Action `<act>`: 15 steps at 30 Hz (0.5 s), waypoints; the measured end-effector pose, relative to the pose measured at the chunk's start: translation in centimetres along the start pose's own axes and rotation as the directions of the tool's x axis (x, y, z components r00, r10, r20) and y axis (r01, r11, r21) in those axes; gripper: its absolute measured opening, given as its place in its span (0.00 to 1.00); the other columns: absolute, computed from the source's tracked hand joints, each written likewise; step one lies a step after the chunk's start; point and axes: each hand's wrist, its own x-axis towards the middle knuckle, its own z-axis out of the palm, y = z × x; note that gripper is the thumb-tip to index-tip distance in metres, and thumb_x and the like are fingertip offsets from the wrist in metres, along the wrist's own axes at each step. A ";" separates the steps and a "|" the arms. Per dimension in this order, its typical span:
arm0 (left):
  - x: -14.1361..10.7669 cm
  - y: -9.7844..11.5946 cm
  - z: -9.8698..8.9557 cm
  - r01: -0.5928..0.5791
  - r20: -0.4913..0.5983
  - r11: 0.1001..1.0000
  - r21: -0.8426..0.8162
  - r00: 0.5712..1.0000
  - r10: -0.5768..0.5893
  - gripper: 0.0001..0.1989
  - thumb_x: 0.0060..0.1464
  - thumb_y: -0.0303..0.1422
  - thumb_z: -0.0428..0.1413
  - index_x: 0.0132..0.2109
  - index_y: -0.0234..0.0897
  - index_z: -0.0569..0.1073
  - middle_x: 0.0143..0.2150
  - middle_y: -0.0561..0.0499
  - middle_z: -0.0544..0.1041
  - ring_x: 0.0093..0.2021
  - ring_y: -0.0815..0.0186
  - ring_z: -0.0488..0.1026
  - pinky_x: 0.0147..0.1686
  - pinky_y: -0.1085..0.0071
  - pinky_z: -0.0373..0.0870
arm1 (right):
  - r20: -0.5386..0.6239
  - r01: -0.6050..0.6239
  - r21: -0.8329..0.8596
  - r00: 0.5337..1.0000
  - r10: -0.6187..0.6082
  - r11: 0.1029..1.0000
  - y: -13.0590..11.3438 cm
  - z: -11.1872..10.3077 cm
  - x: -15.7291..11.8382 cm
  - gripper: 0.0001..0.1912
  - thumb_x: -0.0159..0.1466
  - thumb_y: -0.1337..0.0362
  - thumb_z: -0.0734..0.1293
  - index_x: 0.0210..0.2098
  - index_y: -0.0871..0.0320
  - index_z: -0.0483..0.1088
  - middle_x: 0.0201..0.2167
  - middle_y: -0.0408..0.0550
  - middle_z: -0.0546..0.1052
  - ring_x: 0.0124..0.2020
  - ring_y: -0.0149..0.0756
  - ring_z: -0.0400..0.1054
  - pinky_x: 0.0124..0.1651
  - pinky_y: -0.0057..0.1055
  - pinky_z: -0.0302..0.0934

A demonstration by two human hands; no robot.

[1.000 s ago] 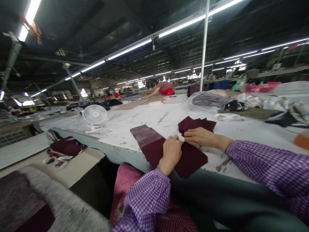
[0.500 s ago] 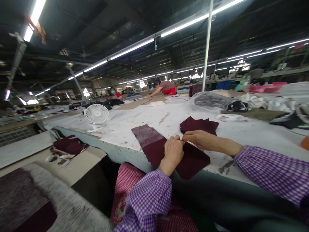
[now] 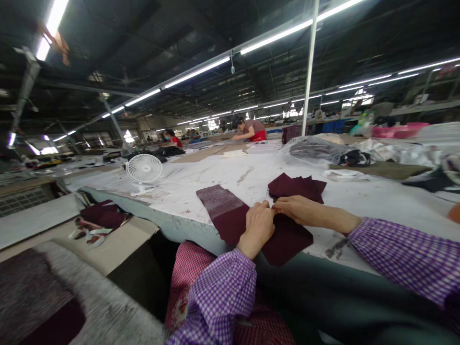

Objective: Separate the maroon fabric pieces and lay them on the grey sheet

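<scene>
A maroon fabric piece (image 3: 287, 242) lies over the front edge of the white-covered table, under both hands. My left hand (image 3: 259, 224) is closed, its curled fingers pressed on the cloth. The fingers of my right hand (image 3: 296, 208) are pinched together on the same cloth, fingertips close to the left ones. What exactly sits between the fingertips is hidden. Left of the hands lies a long maroon piece (image 3: 230, 220) with a greyish, speckled far end. Just behind my right hand rests a stack of maroon fabric pieces (image 3: 294, 187), slightly fanned.
A small white fan (image 3: 144, 168) stands at the table's left edge. Maroon scraps (image 3: 104, 215) lie on cardboard at left. Clear plastic (image 3: 312, 148) and an olive cloth (image 3: 381, 169) lie at back right. A co-worker (image 3: 253, 130) leans over the table's far end.
My hands stay at almost the same spot on the maroon cloth; the right one has shifted very slightly. In the distance, the leaning co-worker has straightened a little and drawn an arm back.
</scene>
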 end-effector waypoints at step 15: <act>-4.8 -5.0 -0.7 0.087 -0.148 0.976 -0.198 0.982 -0.118 0.11 0.60 0.33 0.51 0.39 0.44 0.79 0.36 0.53 0.75 0.39 0.66 0.68 0.40 0.70 0.63 | 0.151 0.074 0.079 0.985 -0.085 0.994 0.2 -0.8 -0.5 0.15 0.61 0.73 0.57 0.41 0.59 0.73 0.40 0.51 0.73 0.39 0.35 0.68 0.40 0.29 0.60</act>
